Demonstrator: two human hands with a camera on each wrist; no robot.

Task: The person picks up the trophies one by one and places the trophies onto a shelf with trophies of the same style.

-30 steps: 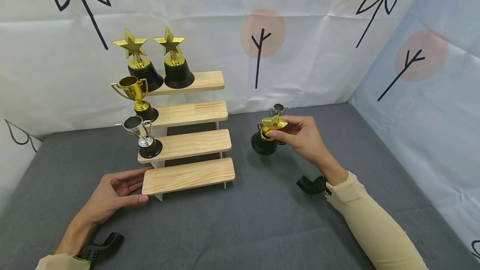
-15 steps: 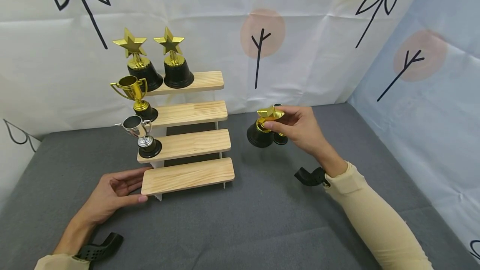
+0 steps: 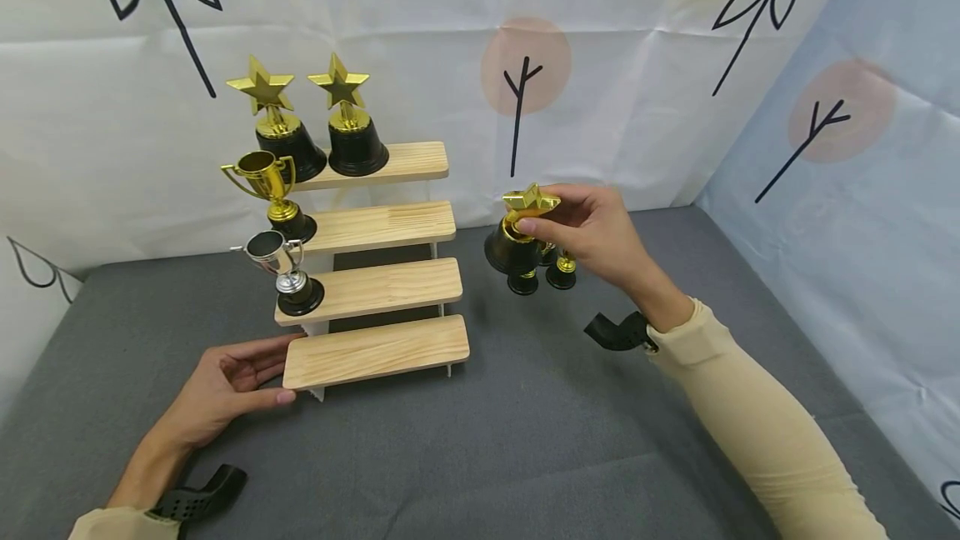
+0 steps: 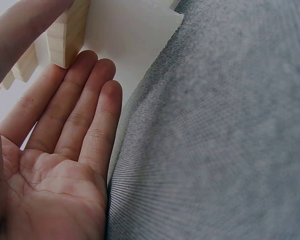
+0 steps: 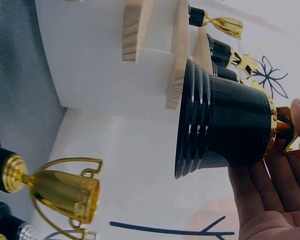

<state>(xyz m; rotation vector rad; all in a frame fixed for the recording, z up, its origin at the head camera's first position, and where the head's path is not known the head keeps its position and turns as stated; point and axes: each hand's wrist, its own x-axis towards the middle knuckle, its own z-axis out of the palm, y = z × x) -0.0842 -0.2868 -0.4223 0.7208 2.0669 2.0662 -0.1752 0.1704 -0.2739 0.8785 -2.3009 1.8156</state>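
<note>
My right hand (image 3: 596, 236) pinches a gold star trophy (image 3: 512, 250) near its star, holding it above the table at right of a tiered wooden display stand (image 3: 386, 350). Its ridged black base (image 5: 235, 117) tilts in the head view. Behind and below it stand small cup trophies (image 3: 561, 273), partly hidden by the hand; a gold cup (image 5: 65, 192) shows in the right wrist view. My left hand (image 3: 225, 394) rests at the left end of the bottom step, thumb at the front corner. Its fingers (image 4: 87, 120) lie nearly straight, fingertips at the wood and white side panel (image 4: 125, 42).
Two star trophies (image 3: 356, 144) stand on the top step. One gold cup trophy (image 3: 281, 208) stands on the second step and a silver cup trophy (image 3: 292, 273) on the third, both at the left end. A printed white cloth (image 3: 630, 107) hangs behind the grey table (image 3: 525, 440).
My right hand has lifted the star trophy up and slightly left, away from the table, uncovering small cup trophies beneath it. My left hand and the stand stay in place.
</note>
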